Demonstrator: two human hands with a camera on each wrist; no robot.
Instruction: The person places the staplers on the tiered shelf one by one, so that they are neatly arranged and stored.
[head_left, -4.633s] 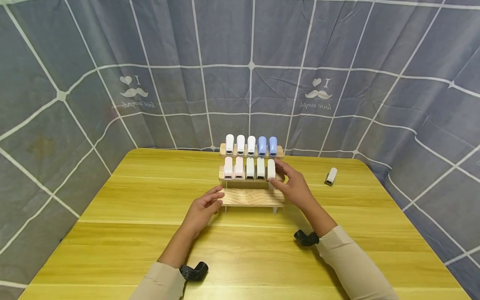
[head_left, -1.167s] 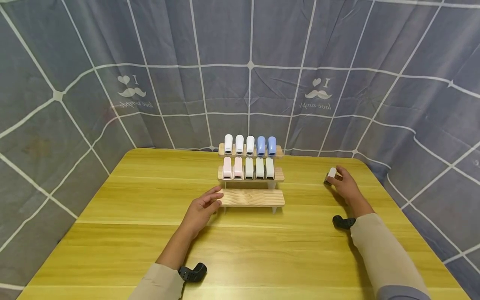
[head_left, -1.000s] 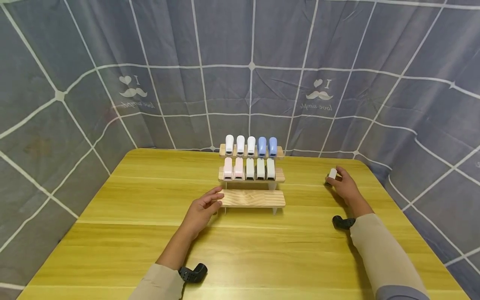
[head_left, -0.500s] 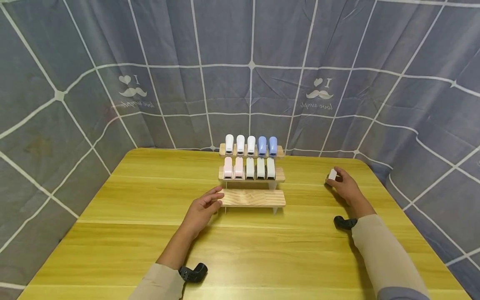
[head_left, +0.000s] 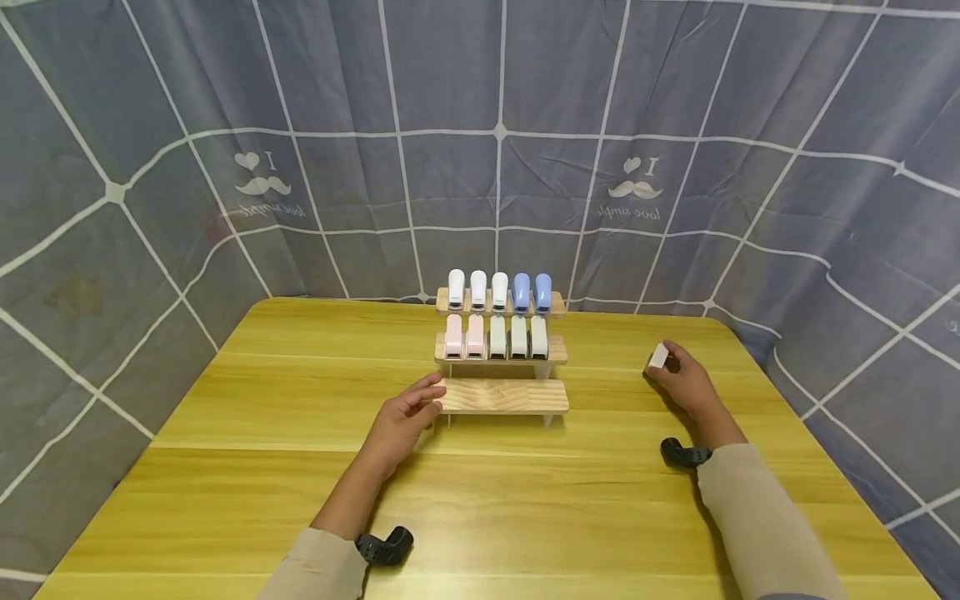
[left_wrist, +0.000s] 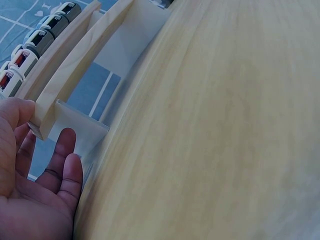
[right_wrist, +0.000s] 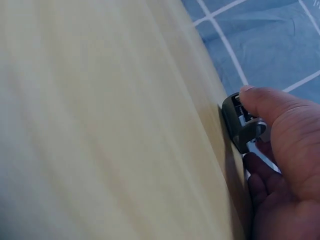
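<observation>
At the left end of a tiered wooden rack's bottom shelf, my left hand holds the board between thumb and fingers. The left wrist view shows the thumb on the board's end corner, the other fingers loosely bent beneath. Far to the right, my right hand pinches a small white stapler with a dark base. It is tilted, close to the tabletop; whether it touches cannot be told. In the right wrist view, my thumb presses near the end of the stapler's dark base, and fingers curl behind it.
White staplers and blue staplers line the rack's top shelf. The middle shelf bears pink staplers and pale grey-green staplers. A grey checked curtain surrounds the wooden table at the back and sides.
My right hand left the last stapler on the middle shelf, went right and took hold of the lone stapler. Most recently that stapler has tilted and shifted slightly. My left hand stayed put.
</observation>
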